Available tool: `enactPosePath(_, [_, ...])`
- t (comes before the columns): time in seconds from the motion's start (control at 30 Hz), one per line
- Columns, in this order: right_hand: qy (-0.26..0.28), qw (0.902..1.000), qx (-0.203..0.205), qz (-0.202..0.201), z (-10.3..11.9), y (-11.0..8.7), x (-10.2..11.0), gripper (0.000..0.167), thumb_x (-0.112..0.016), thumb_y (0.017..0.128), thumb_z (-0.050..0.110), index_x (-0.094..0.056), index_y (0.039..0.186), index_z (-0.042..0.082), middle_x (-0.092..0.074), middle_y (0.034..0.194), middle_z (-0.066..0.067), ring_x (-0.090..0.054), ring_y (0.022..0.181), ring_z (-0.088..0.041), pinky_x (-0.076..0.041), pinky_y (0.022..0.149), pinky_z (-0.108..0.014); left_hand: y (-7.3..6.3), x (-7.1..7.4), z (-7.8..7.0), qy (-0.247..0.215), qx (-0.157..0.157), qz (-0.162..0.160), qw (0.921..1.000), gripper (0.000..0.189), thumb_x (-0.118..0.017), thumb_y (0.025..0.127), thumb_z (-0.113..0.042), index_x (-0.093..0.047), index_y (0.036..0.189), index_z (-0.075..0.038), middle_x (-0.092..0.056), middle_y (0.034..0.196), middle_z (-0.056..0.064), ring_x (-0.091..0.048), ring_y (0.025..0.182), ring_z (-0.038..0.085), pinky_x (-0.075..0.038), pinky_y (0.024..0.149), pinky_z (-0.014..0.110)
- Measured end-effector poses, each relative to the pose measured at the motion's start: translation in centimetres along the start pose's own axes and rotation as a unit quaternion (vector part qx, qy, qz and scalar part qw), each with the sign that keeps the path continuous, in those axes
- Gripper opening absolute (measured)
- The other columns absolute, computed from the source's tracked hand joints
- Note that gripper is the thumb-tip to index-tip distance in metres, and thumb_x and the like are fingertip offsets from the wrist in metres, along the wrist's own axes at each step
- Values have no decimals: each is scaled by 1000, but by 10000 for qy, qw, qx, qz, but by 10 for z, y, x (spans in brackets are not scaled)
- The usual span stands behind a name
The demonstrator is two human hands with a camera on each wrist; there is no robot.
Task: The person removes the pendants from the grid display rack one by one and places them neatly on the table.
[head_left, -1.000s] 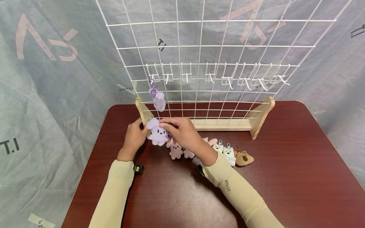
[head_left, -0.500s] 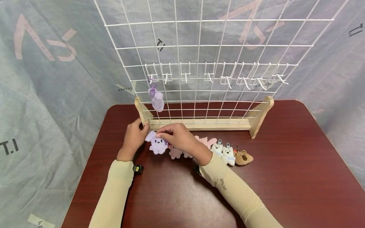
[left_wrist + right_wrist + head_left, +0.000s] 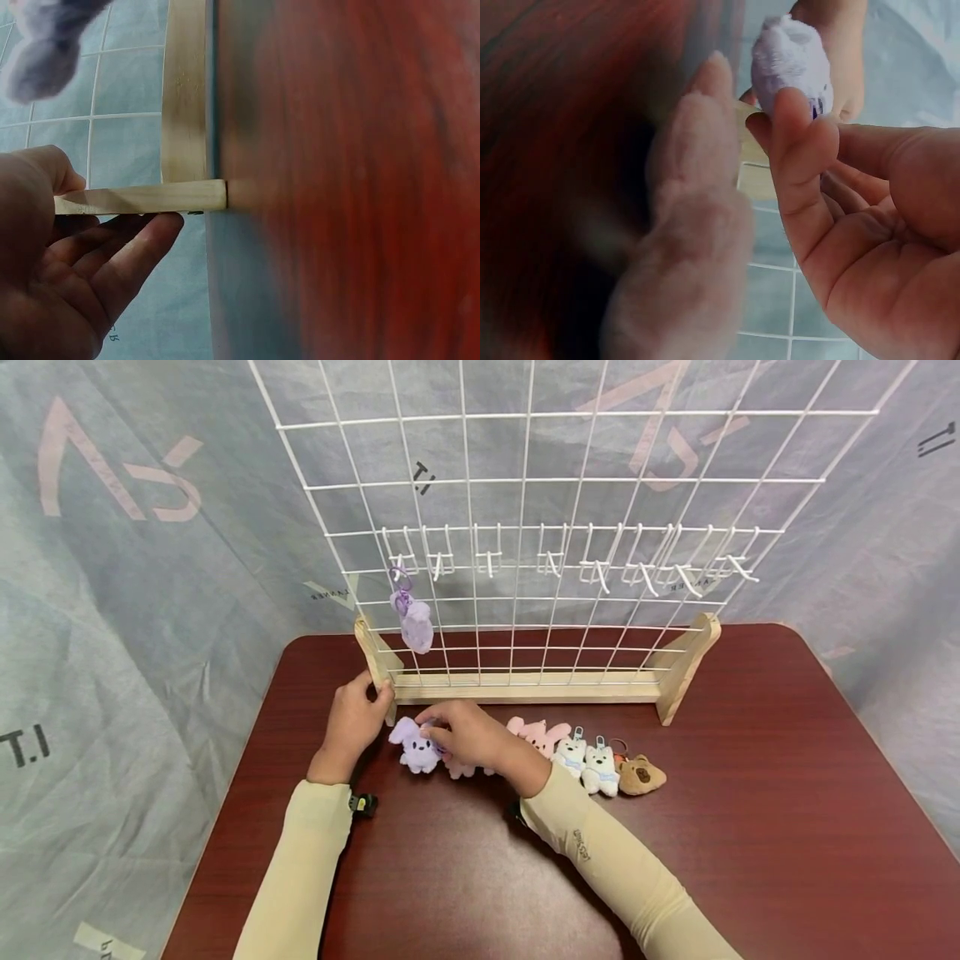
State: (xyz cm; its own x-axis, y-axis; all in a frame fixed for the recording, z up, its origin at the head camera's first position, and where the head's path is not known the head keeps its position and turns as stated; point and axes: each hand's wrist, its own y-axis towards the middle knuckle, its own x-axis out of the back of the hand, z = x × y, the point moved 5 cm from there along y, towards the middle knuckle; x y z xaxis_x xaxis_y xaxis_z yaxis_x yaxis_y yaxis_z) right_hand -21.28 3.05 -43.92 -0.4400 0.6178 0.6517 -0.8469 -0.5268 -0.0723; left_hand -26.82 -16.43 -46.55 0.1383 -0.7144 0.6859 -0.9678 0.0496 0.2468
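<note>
My right hand (image 3: 476, 739) pinches a lilac bunny plush keychain (image 3: 418, 753), its face toward me, low over the table beside the left foot of the rack. In the right wrist view part of the lilac plush (image 3: 791, 64) shows beyond the fingertips. My left hand (image 3: 357, 718) grips the wooden side foot (image 3: 142, 198), thumb on one side and fingers on the other. A second lilac plush keychain (image 3: 415, 622) hangs from the leftmost hook. Pink plushes (image 3: 459, 766) lie right of the held bunny, partly hidden by my right hand.
A white wire grid (image 3: 525, 483) stands in the wooden base, with several white hooks (image 3: 596, 572) across it. On the dark red table (image 3: 465, 877) lie two white bear plushes (image 3: 602, 770) and a brown plush (image 3: 641, 775), right of the pink ones.
My right hand has lowered the lilac bunny from in front of the rack's base toward the table. The left hand keeps its grip on the wooden foot.
</note>
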Motion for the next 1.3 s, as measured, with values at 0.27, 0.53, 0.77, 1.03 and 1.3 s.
enactPosePath(0.27, [317,9989,-308,186,-8,1,-9,30,-61,108,18,-70,134,6,-76,92,-10,-67,49,-15,-55,45,-31,-1,1,0,-26,25,-38,10000,19,-62,104,-26,-70,104,-9,-76,86,15,-72,89,33,-56,84,52])
enactPosePath(0.53, [-103,9996,-148,209,-14,2,-13,24,-65,106,15,-73,127,5,-79,104,-9,-66,56,-4,-55,61,-19,-2,1,0,-83,31,27,10000,19,-61,105,-25,-70,106,-9,-77,88,15,-72,87,31,-56,84,51])
enactPosePath(0.77, [-699,9975,3,137,-12,1,-10,21,-68,103,15,-76,121,6,-81,110,-9,-71,71,-7,-59,83,-27,-1,0,2,-101,114,87,9998,20,-60,105,-26,-70,108,-9,-78,89,15,-71,87,30,-56,85,51])
enactPosePath(1.03, [-1149,9933,65,41,-14,-2,-5,15,-69,102,14,-78,113,9,-80,110,-7,-74,97,-17,-59,93,-36,-1,1,3,-145,103,89,9998,21,-61,105,-26,-71,111,-8,-79,91,15,-73,86,29,-57,84,50])
enactPosePath(1.3, [-1524,9883,-99,-44,-16,-2,0,19,-72,100,19,-77,117,10,-80,112,-7,-76,102,-22,-59,95,-40,-2,0,3,-141,134,178,9997,24,-60,106,-27,-71,114,-8,-79,95,17,-74,91,31,-57,86,53])
